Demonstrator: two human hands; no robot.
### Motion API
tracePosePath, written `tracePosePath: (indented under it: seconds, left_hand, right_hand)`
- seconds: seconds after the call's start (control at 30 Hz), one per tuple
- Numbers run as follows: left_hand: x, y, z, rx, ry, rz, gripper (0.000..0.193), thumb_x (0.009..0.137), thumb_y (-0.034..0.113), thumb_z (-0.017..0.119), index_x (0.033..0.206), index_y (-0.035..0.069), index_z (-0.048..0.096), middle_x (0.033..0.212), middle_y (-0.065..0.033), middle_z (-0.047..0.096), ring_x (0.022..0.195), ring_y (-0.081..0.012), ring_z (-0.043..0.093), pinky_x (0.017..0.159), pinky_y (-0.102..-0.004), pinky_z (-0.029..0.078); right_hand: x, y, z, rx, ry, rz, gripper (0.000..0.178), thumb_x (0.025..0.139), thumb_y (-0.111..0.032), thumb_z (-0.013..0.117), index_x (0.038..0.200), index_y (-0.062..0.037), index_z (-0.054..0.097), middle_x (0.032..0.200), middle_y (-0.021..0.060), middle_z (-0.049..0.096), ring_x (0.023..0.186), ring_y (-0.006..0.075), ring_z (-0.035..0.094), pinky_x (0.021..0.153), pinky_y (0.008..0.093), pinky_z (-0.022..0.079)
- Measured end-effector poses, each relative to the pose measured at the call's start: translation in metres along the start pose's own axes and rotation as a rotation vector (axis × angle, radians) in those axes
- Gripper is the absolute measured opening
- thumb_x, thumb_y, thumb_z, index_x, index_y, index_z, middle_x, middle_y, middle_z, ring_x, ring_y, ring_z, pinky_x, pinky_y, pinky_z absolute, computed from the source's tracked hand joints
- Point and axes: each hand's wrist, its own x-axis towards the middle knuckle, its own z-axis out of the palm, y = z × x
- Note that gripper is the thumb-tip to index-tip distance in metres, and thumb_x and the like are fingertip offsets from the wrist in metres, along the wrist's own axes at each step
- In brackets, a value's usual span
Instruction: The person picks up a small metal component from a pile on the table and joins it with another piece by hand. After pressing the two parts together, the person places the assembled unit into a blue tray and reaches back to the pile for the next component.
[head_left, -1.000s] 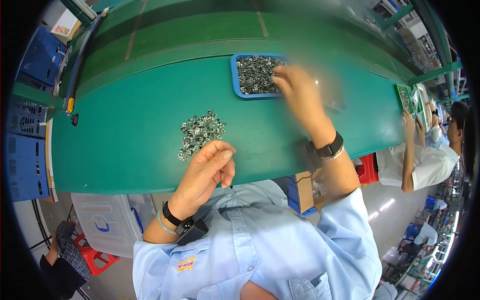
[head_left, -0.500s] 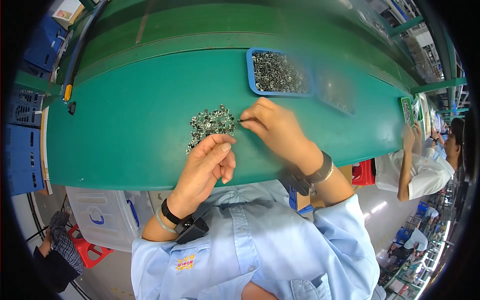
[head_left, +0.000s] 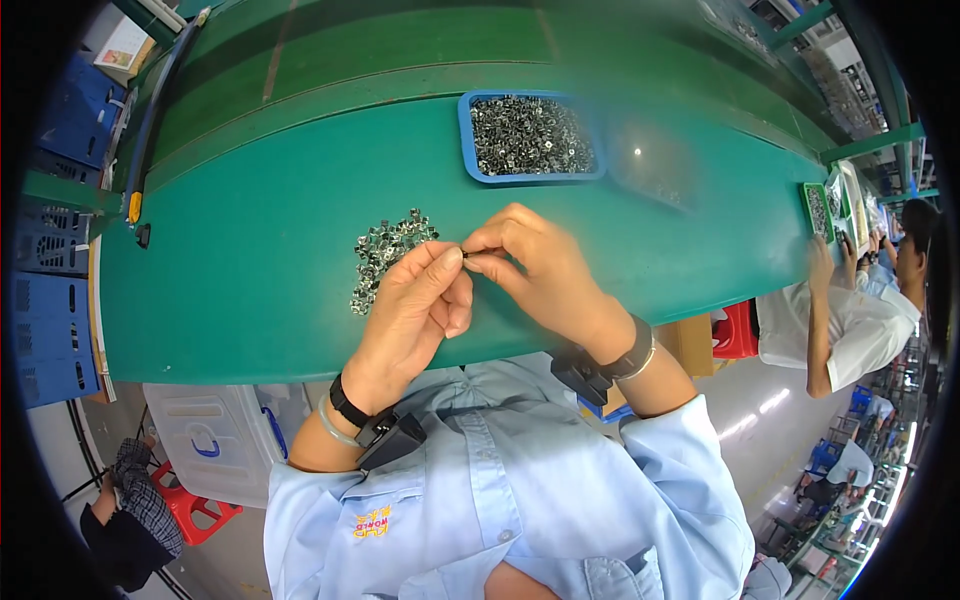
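My left hand (head_left: 412,302) and my right hand (head_left: 540,262) meet fingertip to fingertip over the green bench top. A small dark metal part (head_left: 464,254) shows between them, pinched by the thumb and forefinger of each; its exact shape is mostly covered by the fingers. Just beyond my left hand lies a loose pile of small shiny metal clip-like pieces (head_left: 385,250), partly hidden behind that hand. Farther off stands a blue tray (head_left: 466,150) filled with many similar small metal pieces.
Right of the blue tray is a blurred, clear container (head_left: 650,170). A dark clip-like object (head_left: 143,236) lies at the bench's left end. At far right a co-worker (head_left: 845,320) in white sits by a green tray (head_left: 808,215). A plastic bin (head_left: 205,440) stands below the bench.
My right hand has come away from the pile with the small part and down to my left fingertips. My left thumb and forefinger have closed on it.
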Motion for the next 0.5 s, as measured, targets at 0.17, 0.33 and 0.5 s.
tracePosePath:
  seconds: [0.17, 0.33, 0.5]
  left_hand:
    - [-0.003, 0.008, 0.002, 0.211, 0.124, 0.064, 0.017, 0.093, 0.019, 0.055, 0.099, 0.004, 0.054, 0.071, -0.0033, 0.057, 0.05, -0.0061, 0.047, 0.042, -0.0189, 0.034]
    - [-0.007, 0.009, 0.013, 0.498, 0.18, 0.176, 0.017, 0.092, 0.019, 0.056, 0.099, 0.003, 0.055, 0.074, -0.0035, 0.058, 0.048, -0.0051, 0.046, 0.041, -0.0181, 0.031]
    - [-0.007, 0.01, 0.007, 0.287, 0.078, 0.079, 0.017, 0.091, 0.018, 0.057, 0.098, 0.003, 0.056, 0.072, -0.0034, 0.058, 0.048, -0.0054, 0.044, 0.04, -0.0181, 0.029]
  right_hand:
    - [-0.003, 0.007, -0.002, -0.104, 0.03, -0.04, 0.014, 0.076, -0.006, 0.069, 0.087, -0.0046, 0.061, 0.083, 0.0081, 0.059, 0.075, 0.0232, 0.06, 0.061, 0.0312, 0.049]
    - [0.0, -0.004, -0.006, -0.256, 0.014, -0.158, 0.015, 0.075, -0.01, 0.068, 0.086, -0.0066, 0.059, 0.078, 0.0047, 0.056, 0.071, 0.0237, 0.057, 0.062, 0.0349, 0.045]
    - [0.001, -0.014, -0.007, -0.258, -0.011, -0.183, 0.017, 0.074, -0.011, 0.069, 0.087, -0.0067, 0.059, 0.079, 0.004, 0.057, 0.072, 0.0232, 0.058, 0.062, 0.0339, 0.046]
